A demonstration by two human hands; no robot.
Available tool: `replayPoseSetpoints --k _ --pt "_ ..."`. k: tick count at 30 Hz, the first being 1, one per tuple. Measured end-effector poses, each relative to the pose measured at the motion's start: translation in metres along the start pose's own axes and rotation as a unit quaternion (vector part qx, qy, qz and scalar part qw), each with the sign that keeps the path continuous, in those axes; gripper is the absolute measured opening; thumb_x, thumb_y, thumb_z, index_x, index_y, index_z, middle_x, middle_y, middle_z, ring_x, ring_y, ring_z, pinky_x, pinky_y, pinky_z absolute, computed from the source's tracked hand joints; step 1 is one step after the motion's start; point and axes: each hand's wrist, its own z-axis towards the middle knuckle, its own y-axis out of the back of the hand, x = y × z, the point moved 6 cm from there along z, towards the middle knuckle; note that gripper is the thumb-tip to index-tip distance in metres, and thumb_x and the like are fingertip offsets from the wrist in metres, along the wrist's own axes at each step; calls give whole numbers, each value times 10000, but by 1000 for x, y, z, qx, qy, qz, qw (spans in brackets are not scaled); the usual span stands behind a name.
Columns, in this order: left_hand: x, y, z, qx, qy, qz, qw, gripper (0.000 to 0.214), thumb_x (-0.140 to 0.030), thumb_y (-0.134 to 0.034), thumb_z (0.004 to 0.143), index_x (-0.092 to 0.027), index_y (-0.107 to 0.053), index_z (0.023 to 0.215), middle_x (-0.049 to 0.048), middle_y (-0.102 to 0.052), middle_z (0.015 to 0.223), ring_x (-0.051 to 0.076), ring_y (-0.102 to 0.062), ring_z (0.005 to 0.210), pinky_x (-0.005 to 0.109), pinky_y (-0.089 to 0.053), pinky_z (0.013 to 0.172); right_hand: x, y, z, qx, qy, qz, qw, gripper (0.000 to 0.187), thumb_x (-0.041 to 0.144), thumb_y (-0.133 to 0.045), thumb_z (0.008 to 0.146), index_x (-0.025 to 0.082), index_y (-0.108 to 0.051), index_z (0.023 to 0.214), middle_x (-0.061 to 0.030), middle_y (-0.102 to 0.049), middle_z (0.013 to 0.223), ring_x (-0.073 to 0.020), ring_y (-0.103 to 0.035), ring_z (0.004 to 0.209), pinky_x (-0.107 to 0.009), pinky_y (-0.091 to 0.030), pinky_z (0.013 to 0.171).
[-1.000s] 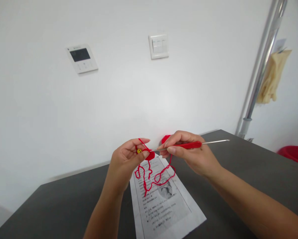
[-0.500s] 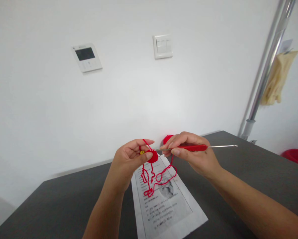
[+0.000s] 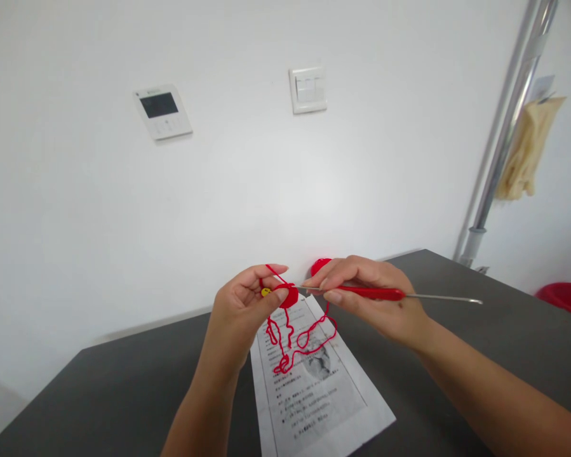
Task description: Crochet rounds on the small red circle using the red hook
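Hook (image 3: 378, 293) sits in my right hand (image 3: 375, 304), pinched at the red grip between thumb and forefinger, other fingers curled under. Its metal tail sticks out to the right past the wrist, tilted slightly down. The tip end points left and meets the disc (image 3: 289, 296), a small red crocheted round.

Left hand (image 3: 240, 308) is closed on that disc: thumb and forefinger clamp its left edge, palm toward me. At the disc's left rim a yellow marker (image 3: 265, 292) shows, right against my fingertips. One strand of yarn (image 3: 305, 334) runs up over my left forefinger. The rest hangs from the disc in loose loops and lands on the paper (image 3: 323, 400). Can't tell whether the hook tip is through a stitch or just touching, too small.

Both hands are raised above the desk (image 3: 123, 393), not resting on it. The disc is between them, over the far end of the paper. That paper lies flat on the desk, with printed text and a grey picture, long side angled away from me.

Behind my right knuckles a red ball (image 3: 319, 264) peeks out, near the wall. At far right, well apart, is a red bowl (image 3: 568, 297). The wall carries a panel (image 3: 162, 112) and a switch (image 3: 307, 89). On the right stands a pole (image 3: 504, 127) with a beige cloth (image 3: 526, 149) hanging beside it.
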Motion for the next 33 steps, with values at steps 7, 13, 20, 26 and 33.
replayPoseSetpoints --k 7,13,20,26,33 --pt "1 -4 -2 -25 -4 -30 999 191 -181 -809 709 -191 -775 897 -25 -694 679 80 -628 627 180 -497 632 22 -10 -4 42 198 -174 964 113 136 -585 950 224 -639 996 -82 -777 1006 -181 -739 968 -317 -620 832" --pt "-1 -4 -3 -29 10 -57 998 191 -180 -822 686 -173 -779 872 -15 -691 661 80 -618 612 175 -480 616 23 -17 -7 35 267 -224 937 85 173 -544 984 215 -598 1035 -119 -758 1077 -184 -724 1006 -330 -620 855" --pt "1 -10 -7 14 25 -101 994 532 -145 -847 671 -202 -729 1186 -21 -699 687 94 -629 637 213 -504 662 18 -23 -9 28 317 -246 915 89 199 -515 1010 215 -577 1071 -142 -747 1127 -177 -694 1122 -353 -606 914" --pt "-1 -9 -6 34 37 -108 993 501 -144 -855 668 -187 -745 1155 -14 -707 679 87 -626 609 208 -502 640 15 -19 -9 14 255 -136 957 91 197 -570 985 245 -623 1041 -102 -765 1083 -170 -717 1036 -351 -609 876" --pt "-4 -6 -7 30 25 -66 997 429 -143 -841 681 -179 -758 1100 -23 -698 659 89 -628 604 210 -496 636 0 -10 -4 33 116 70 990 38 222 -635 958 233 -669 967 -77 -777 1085 -184 -744 1001 -340 -613 832"
